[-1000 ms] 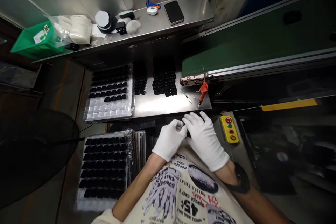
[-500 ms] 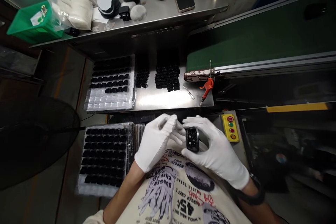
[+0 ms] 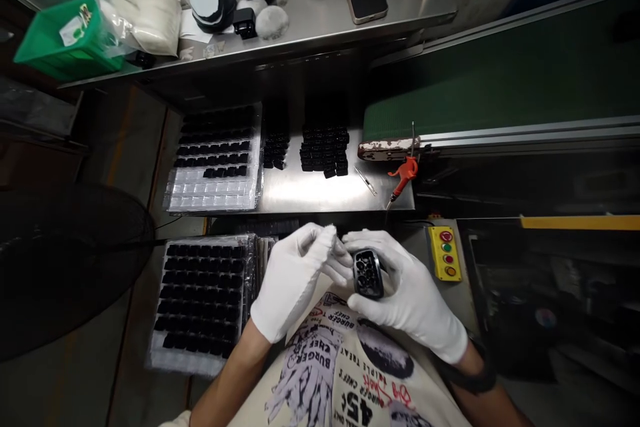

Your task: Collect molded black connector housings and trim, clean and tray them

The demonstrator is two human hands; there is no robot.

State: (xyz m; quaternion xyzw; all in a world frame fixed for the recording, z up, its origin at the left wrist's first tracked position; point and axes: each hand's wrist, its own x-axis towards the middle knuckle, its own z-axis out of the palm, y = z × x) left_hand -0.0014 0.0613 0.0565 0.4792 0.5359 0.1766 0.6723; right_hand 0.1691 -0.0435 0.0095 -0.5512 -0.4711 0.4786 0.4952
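Hands [image 3: 410,300], black part [image 3: 368,273] in right, left perhaps touching

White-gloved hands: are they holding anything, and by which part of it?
The right hand holds a small black piece by its outer edges, between thumb and fingers. Whether the left hand holds anything cannot be told.

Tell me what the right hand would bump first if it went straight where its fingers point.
Most likely the left hand. It sits just ahead of the right hand, which holds a small black part. How deep the gap is, I can't tell for sure.
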